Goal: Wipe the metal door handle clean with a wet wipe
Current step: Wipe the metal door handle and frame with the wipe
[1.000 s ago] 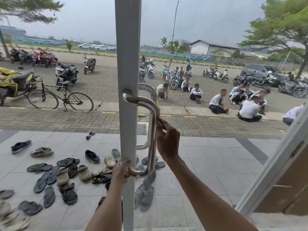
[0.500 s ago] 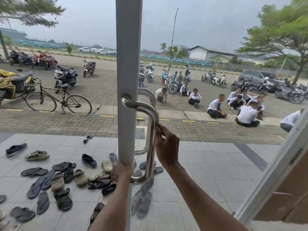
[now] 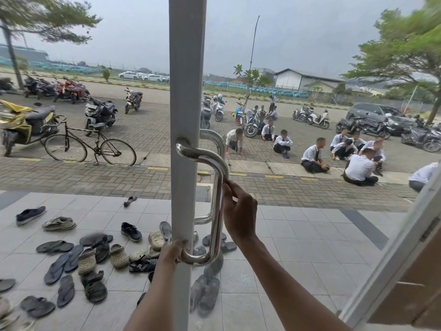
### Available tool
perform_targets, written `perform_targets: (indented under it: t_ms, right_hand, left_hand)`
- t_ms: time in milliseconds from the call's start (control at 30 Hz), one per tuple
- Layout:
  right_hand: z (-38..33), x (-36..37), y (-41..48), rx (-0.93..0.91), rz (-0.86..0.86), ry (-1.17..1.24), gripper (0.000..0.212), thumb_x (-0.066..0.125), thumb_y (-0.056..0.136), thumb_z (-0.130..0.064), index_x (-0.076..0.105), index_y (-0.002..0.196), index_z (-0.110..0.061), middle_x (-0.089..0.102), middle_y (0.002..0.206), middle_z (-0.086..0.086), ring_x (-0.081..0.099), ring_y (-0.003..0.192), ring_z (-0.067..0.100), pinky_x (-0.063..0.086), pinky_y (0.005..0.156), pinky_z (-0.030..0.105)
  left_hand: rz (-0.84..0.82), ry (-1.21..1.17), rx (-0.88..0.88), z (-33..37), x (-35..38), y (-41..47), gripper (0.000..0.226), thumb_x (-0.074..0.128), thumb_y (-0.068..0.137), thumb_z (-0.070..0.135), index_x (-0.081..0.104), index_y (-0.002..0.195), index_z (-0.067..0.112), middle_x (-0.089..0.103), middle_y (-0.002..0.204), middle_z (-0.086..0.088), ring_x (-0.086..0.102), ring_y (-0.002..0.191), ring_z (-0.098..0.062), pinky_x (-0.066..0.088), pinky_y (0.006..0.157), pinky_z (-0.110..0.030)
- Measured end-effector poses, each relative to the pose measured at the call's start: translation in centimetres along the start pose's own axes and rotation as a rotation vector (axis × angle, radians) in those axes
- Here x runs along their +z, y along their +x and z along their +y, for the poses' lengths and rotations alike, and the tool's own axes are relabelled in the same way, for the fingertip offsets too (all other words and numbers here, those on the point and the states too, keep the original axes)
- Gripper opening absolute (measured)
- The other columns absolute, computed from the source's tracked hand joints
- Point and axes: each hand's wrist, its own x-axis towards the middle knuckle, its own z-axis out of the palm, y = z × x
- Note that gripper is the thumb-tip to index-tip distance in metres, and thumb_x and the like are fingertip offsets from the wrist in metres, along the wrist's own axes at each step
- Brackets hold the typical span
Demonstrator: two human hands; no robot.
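Head view shows the metal door handle (image 3: 216,199), a polished D-shaped bar fixed to the white door frame (image 3: 186,91), with its twin on the outer side visible through the glass. The right hand (image 3: 238,212) sits on the upright part of the bar, around its middle, its fingers (image 3: 229,187) curled closed around the tube. The left hand (image 3: 172,254) grips the lower bend where the bar turns in toward the frame, fingers closed on the metal there.

No wet wipe can be made out in either hand; if one is there, the fingers hide it, and I cannot tell.

To do this step well, the right hand probably ought to wrap fully round the tube and slide along its length, twisting a little so the back face against the glass gets cleaned too. The left hand seems best used to steady the door against swinging. The top bend and the round mounting plate (image 3: 182,142) look easy to miss and likely want a separate pass.

Beyond the glass, sandals and shoes (image 3: 95,256) lie scattered on the tiled porch (image 3: 298,247), with a bicycle (image 3: 90,145) and seated people (image 3: 315,156) farther out.
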Motion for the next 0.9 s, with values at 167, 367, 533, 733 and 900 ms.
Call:
perform_targets:
  t_ms: [167,367,533,733,900]
  right_hand:
    - [0.0,0.1,0.0,0.009,-0.013,0.004,0.025,0.056,0.1,-0.023,0.072,0.117,-0.015,0.076,0.106,-0.004,0.07,0.094,0.004,0.046,0.078,0.002]
    - [0.3,-0.3,0.2,0.0,-0.038,-0.005,0.025,0.056,0.1,-0.024,0.072,0.117,-0.016,0.076,0.105,-0.004,0.07,0.095,0.004,0.05,0.08,0.009]
    - [0.5,-0.1,0.1,-0.005,-0.04,0.01,0.025,0.055,0.1,-0.025,0.072,0.116,-0.016,0.076,0.104,-0.004,0.07,0.095,0.006,0.056,0.082,0.022]
    - [0.5,0.0,0.2,-0.01,-0.048,-0.005,0.027,0.054,0.101,-0.026,0.071,0.119,-0.016,0.075,0.107,-0.003,0.069,0.094,0.004,0.056,0.082,0.019]
    - [0.4,0.2,-0.2,0.019,-0.018,0.007,0.028,0.053,0.101,-0.027,0.071,0.12,-0.015,0.076,0.106,-0.002,0.072,0.092,0.01,0.059,0.081,0.027]
  left_hand:
    - [0.439,0.934,0.15,1.1,2.8,-1.2,0.014,0.057,0.095,0.026,0.067,0.099,0.018,0.071,0.108,-0.005,0.067,0.105,-0.024,0.041,0.106,-0.04]
    - [0.323,0.413,0.008,0.6,1.3,0.5,0.034,0.07,0.087,0.021,0.068,0.111,-0.002,0.07,0.112,-0.018,0.067,0.102,-0.031,0.046,0.073,-0.031]
    - [-0.119,-0.485,-0.075,-3.3,0.6,-0.5,0.02,0.072,0.084,0.027,0.066,0.095,0.012,0.064,0.083,-0.008,0.057,0.074,-0.02,0.042,0.069,-0.034]
    - [-0.116,-0.708,-0.076,-5.8,3.5,-2.0,0.034,0.067,0.087,0.041,0.064,0.114,0.02,0.063,0.106,-0.005,0.056,0.09,-0.017,0.038,0.086,-0.045]
    - [-0.021,-0.694,-0.084,-5.7,5.0,-4.7,0.058,0.071,0.087,0.025,0.054,0.134,-0.006,0.072,0.096,-0.009,0.058,0.076,-0.016,0.038,0.069,-0.033]
